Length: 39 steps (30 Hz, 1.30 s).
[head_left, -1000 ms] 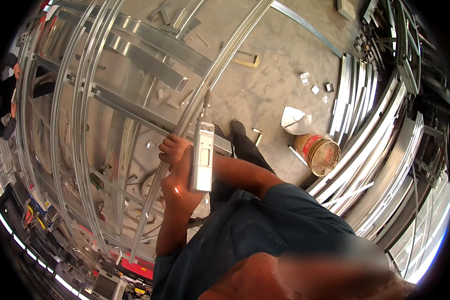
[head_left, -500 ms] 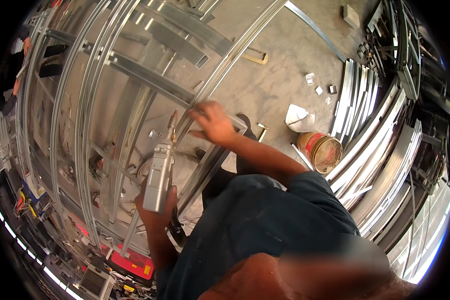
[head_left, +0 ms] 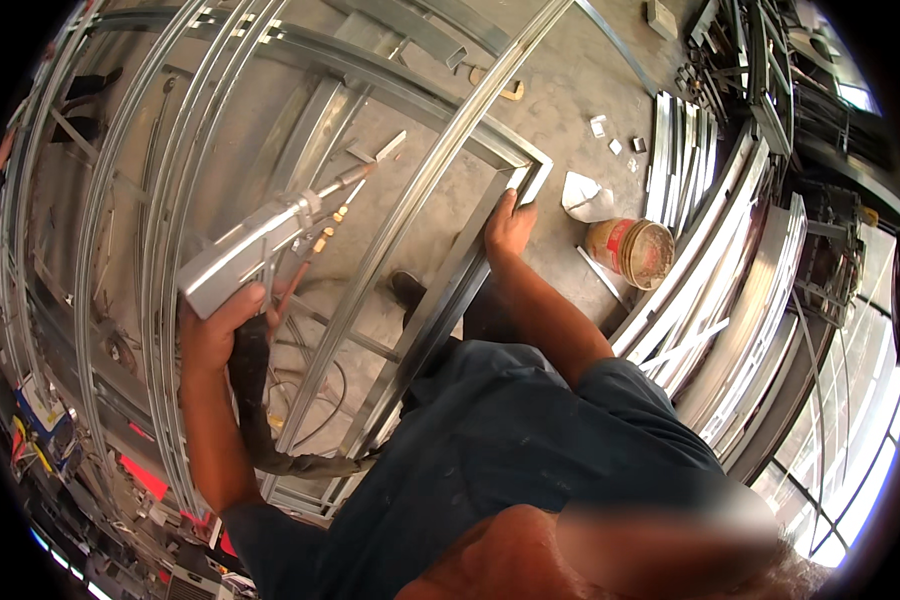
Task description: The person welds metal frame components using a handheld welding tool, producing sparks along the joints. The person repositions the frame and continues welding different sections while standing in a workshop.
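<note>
My left hand [head_left: 215,330] grips a silver welding torch [head_left: 260,250] with a brass nozzle that points up and right; a thick dark hose [head_left: 270,440] hangs from its handle. My right hand [head_left: 510,225] holds the top of a grey metal channel [head_left: 440,310] near the corner of a metal frame [head_left: 410,80] that lies on the concrete floor. Long curved metal rails [head_left: 160,200] run along the left side of the frame. My dark blue shirt fills the lower middle of the view.
A rusty orange bucket [head_left: 635,250] stands on the floor at the right, next to a white scrap [head_left: 585,195]. Stacks of curved metal profiles [head_left: 740,270] lie on the right. Small metal offcuts [head_left: 610,135] sit near the top. My dark shoe [head_left: 405,290] shows under the frame.
My left hand has lifted the torch and turned its tip up to the right. My right hand has moved right and up onto the end of the channel.
</note>
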Each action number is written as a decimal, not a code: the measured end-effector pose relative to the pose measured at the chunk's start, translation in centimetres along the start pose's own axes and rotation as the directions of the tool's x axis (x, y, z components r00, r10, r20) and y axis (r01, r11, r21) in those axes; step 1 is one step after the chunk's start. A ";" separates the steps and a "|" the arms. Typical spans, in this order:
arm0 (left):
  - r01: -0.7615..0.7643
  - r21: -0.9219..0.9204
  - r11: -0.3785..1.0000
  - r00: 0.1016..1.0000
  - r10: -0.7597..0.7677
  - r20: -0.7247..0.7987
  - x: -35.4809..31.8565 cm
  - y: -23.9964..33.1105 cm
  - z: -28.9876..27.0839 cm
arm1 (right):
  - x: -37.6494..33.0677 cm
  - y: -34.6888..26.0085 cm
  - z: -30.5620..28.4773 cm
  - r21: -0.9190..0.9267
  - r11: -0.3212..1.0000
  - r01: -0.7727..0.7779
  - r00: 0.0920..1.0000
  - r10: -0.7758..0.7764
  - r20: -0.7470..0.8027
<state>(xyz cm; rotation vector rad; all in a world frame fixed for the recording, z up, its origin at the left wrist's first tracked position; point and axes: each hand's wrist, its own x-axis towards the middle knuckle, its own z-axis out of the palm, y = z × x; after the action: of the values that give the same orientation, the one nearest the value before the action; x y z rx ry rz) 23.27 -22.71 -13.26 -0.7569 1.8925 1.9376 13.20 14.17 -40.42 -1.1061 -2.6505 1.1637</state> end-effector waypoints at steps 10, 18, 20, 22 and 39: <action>-0.016 -0.015 1.000 0.973 0.019 0.228 7.8 -6.9 2.5 | -0.5 0.0 0.1 -0.095 0.994 -0.056 0.998 0.057 0.009; 0.004 0.017 1.000 0.967 -0.008 0.255 8.9 -7.4 2.9 | -0.9 -0.6 0.2 -0.103 0.994 -0.044 0.999 0.044 -0.004; 0.002 0.039 0.999 0.965 -0.012 0.262 8.9 -7.4 2.8 | -0.9 -0.6 0.4 -0.115 0.992 -0.055 0.998 0.054 -0.010; -0.010 0.061 0.998 0.962 -0.007 0.274 9.0 -7.6 2.7 | -0.8 -0.5 0.5 -0.128 0.990 -0.058 0.998 0.056 -0.014; -0.053 0.085 0.995 0.965 0.029 0.262 8.6 -7.4 3.7 | -0.5 0.4 0.8 -0.156 0.988 0.003 1.000 -0.005 -0.016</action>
<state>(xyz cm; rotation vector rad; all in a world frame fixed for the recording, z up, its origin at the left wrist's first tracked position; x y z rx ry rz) 20.06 -19.71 -24.34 -0.4155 1.8329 1.8564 13.58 13.56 -41.12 -1.1261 -2.7706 0.9553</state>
